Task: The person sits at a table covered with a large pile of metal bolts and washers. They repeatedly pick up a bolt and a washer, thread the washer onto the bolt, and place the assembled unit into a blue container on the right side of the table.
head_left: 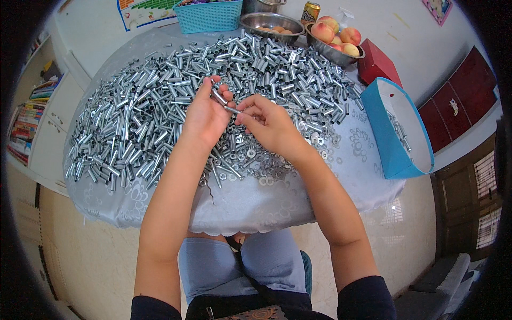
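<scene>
Over the middle of the table, my left hand point(206, 114) is turned palm up, its fingers closed around a shiny metal sleeve point(218, 98). My right hand point(273, 127) pinches a thin metal rod, apparently a bolt point(231, 110), at the sleeve's near end. The two pieces lie in one line; how far the bolt sits inside the sleeve I cannot tell. Beneath and around both hands spreads a wide heap of loose metal sleeves point(144, 109). Closer to me lie flat washers point(272, 162) and several long bolts point(228, 166).
At the right edge stands a blue fabric box point(380, 133) with several metal pieces in it. Along the back are a turquoise basket point(208, 18), a steel bowl point(266, 20), a can point(310, 12), a bowl of peaches point(341, 57) and a red box point(378, 63). A silvery cloth point(250, 205) covers the table.
</scene>
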The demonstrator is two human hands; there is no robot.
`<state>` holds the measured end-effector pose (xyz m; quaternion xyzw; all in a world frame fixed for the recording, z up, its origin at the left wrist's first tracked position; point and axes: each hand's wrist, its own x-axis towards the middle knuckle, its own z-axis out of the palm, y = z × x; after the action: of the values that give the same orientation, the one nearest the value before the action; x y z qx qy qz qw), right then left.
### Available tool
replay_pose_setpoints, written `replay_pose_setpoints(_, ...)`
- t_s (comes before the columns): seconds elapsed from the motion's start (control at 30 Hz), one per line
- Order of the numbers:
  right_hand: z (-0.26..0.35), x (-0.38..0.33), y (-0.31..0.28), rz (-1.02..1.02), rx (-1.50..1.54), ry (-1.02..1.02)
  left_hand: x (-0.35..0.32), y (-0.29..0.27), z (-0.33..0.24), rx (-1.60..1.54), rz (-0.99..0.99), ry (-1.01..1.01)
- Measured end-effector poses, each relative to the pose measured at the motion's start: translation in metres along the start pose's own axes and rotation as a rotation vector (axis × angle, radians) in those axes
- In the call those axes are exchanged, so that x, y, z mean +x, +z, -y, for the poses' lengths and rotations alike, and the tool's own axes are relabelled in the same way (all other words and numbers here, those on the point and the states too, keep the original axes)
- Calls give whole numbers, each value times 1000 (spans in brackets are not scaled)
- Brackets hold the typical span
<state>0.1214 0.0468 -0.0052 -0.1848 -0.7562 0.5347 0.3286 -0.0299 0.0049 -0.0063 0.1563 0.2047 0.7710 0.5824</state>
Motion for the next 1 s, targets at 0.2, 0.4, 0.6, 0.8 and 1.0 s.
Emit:
replay_pose_setpoints(0.2,-1,-1,5,-44,-43,8,-1,3,7,-50,-33,33)
replay_pose_setpoints(0.4,6,-2,6,-95,-105,-24,0,2,6,-87,-76,80)
replay_pose_setpoints(0.6,1,-1,6,-109,-76,11,-6,14,11,-3,-38,70)
replay_pose_setpoints(0.8,-8,6,7,-110,408,146,-16,29,21,388,22,207)
replay_pose_setpoints(1.0,14,5,18,-139,863,299,-29,40,33,699,86,236)
